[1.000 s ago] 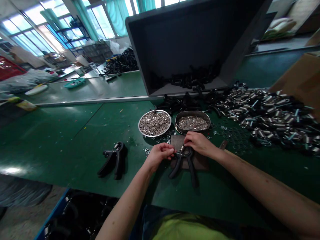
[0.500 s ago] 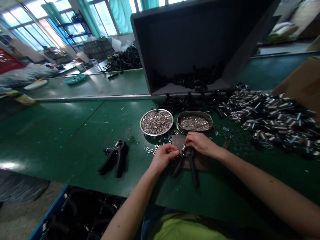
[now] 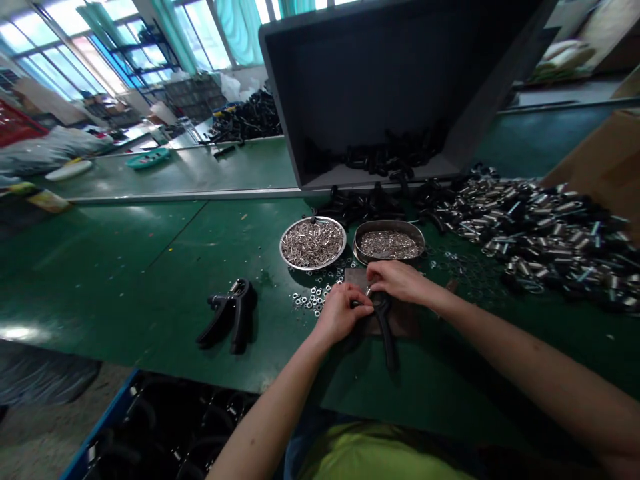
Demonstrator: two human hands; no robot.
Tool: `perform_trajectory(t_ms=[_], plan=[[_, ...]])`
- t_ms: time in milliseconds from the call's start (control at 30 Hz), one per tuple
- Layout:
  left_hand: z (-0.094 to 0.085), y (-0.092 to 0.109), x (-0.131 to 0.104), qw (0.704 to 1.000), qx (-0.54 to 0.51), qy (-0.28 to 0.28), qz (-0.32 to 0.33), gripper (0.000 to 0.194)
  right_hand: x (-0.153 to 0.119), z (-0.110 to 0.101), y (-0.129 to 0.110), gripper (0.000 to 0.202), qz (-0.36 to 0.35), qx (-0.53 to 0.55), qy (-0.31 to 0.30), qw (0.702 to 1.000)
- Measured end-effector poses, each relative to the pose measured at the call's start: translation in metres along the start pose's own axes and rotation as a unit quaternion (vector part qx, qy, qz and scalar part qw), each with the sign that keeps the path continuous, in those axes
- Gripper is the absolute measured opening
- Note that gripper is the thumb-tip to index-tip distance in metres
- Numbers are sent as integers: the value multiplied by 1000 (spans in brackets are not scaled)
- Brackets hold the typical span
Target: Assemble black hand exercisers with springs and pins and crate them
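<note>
A black spring clamp lies over a flat metal plate on the bench, one handle pointing toward me. Beside a small shiny spring, my right hand is closed on the clamp's upper end. My left hand is pinched at the clamp's left side near the pivot and covers its other handle. What the left fingertips hold is hidden. Left of both hands, another black clamp with a metal spring lies on the green bench.
Behind my hands stand a round dish of small metal pins and an oval tin of small metal parts. Loose nuts lie nearby. A large grey bin, a heap of springs and black parts, and a blue crate surround the workspace.
My left hand has shifted right and closer to the clamp's pivot, now covering its left handle. My right hand has moved slightly left.
</note>
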State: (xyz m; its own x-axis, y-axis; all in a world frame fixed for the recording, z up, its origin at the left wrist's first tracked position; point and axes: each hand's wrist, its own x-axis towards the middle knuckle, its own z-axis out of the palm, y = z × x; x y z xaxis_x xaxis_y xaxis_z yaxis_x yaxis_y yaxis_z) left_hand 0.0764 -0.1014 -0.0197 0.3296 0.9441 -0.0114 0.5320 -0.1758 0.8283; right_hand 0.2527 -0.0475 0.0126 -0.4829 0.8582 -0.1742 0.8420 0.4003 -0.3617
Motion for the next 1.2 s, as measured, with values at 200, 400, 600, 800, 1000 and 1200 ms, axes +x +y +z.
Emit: perform_trajectory(t_ms=[200,400,600,800,1000,1200], plan=[[9,2,2,999,24,-5,-21,2,-98,24,60,25,80,-59,160,982],[7,6,8,998,11,-47,-34,5,-187,60,114,22,238,-76,220,943],[12,1,11,995,-38,-33,-82,18,-164,23,48,30,225,188,212,932],[14,1,10,995,-39,-16,-90,22,-122,3,-5,43,58,175,337,923],[15,-1,9,996,-32,-7,-82,24,-108,6,-1,40,42,81,212,973],[13,5,6,998,-10,1,-67,23,-105,24,1,42,63,35,217,973]])
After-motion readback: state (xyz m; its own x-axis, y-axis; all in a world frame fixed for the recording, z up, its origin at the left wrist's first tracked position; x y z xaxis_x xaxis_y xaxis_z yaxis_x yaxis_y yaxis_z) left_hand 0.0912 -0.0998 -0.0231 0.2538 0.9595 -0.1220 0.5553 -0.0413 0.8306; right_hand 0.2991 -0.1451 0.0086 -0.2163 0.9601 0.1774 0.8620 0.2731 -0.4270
